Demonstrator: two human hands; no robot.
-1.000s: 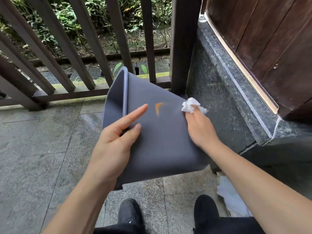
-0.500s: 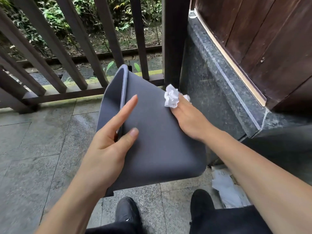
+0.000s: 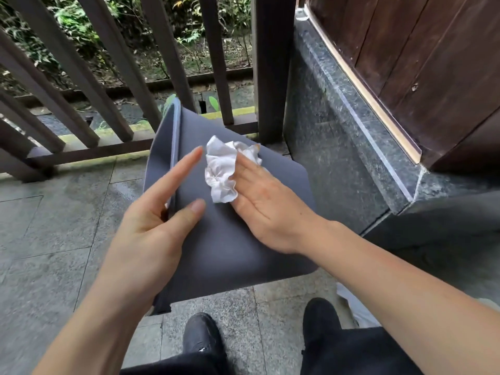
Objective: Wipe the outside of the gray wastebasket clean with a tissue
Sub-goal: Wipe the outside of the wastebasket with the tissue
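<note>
Nearest, two black shoes (image 3: 203, 337) stand on the gray stone-tile floor (image 3: 48, 239), with dark trouser legs at the bottom edge. A pale crumpled sheet (image 3: 354, 309) lies on the floor just right of the right shoe, partly hidden by the right forearm.

Above the shoes, the gray wastebasket (image 3: 232, 244) is tipped on its side off the floor, its broad outer wall facing up and its open rim toward the left and far side. The left hand (image 3: 151, 239) grips that rim at the near left: the thumb lies on the outer wall, the index finger stretches out straight along the rim, and the other fingers are hidden behind the edge. The right hand (image 3: 267, 204) lies palm down on the wall, fingers together and flat, pressing a crumpled white tissue (image 3: 223, 169) against the surface; the tissue bulges out to the left and far side of the fingertips, near the basket's far edge.

Right of the basket rises a dark polished stone ledge (image 3: 338, 147), topped by brown wooden panelling (image 3: 422, 63). Farther off, a dark wooden railing (image 3: 113, 85) crosses the scene, with greenery (image 3: 81, 28) beyond.
</note>
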